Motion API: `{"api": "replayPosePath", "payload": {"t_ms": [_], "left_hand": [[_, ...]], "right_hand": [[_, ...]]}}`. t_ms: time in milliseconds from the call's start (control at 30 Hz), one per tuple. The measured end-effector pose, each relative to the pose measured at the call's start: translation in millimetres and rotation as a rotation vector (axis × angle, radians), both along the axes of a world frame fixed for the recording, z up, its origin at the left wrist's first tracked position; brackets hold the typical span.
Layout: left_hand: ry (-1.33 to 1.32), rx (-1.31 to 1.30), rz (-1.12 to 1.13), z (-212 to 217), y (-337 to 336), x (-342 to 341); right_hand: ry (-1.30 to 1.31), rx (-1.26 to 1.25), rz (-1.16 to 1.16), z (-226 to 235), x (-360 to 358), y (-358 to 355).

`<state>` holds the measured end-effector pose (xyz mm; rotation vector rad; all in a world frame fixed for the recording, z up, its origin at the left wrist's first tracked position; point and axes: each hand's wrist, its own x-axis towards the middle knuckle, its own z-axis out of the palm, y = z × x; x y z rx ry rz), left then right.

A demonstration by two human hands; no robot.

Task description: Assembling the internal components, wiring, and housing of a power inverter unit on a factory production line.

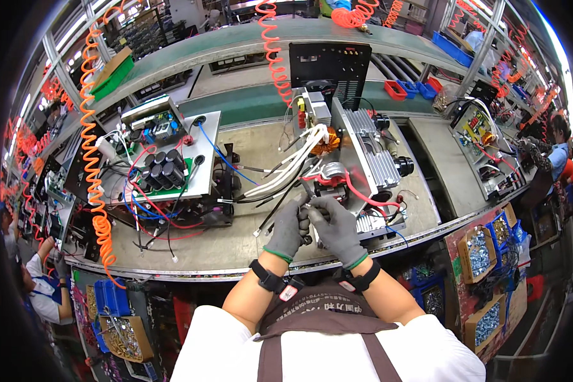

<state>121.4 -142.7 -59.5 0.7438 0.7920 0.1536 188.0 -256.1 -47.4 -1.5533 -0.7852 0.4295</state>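
Observation:
My left hand (286, 229) and my right hand (337, 230), both in grey gloves, meet at the front of the bench with fingers closed. Their fingertips come together around something small and dark that I cannot make out. Just beyond them is a power unit with silver heatsinks (379, 162), a copper coil (328, 141) and a thick red cable (361, 196). A bundle of white cables (291, 164) runs leftward from it, beside my left hand. On the left stands another open unit with a white metal plate (204, 175) and several black capacitors (165, 169).
Orange coiled hoses (94, 184) hang at left and centre. A black panel (330, 67) stands behind the unit. Boxes of screws (479, 251) sit at lower right, and a box of metal parts (126, 337) at lower left. Co-workers work at both sides, one in blue (559, 159) at right.

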Motion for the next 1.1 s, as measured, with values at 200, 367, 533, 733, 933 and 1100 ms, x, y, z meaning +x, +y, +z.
{"api": "replayPosePath", "payload": {"t_ms": [200, 367, 533, 733, 933, 1100], "left_hand": [[-0.06, 0.004, -0.119, -5.4, 3.1, 12.1], [-0.182, -0.036, -0.16, -5.0, -0.1, 14.7], [-0.167, -0.017, -0.156, -4.6, -0.1, 14.2], [-0.111, -0.125, -0.251, -23.0, 0.5, 18.2], [-0.042, 0.034, -0.258, -33.1, -6.8, 21.9], [-0.106, 0.145, -0.246, -31.7, -13.3, 22.5]], "right_hand": [[-0.136, -0.082, -0.159, -11.7, 4.1, -9.0], [-0.085, -0.114, -0.23, -23.2, 3.8, -23.5], [-0.299, -0.062, -0.303, -30.2, 4.4, -21.3], [-0.047, -0.092, -0.354, -39.4, 4.4, -17.7], [0.121, -0.094, -0.349, -51.3, 13.3, -25.6], [0.324, -0.058, -0.202, -67.7, 34.7, -30.7]]}}
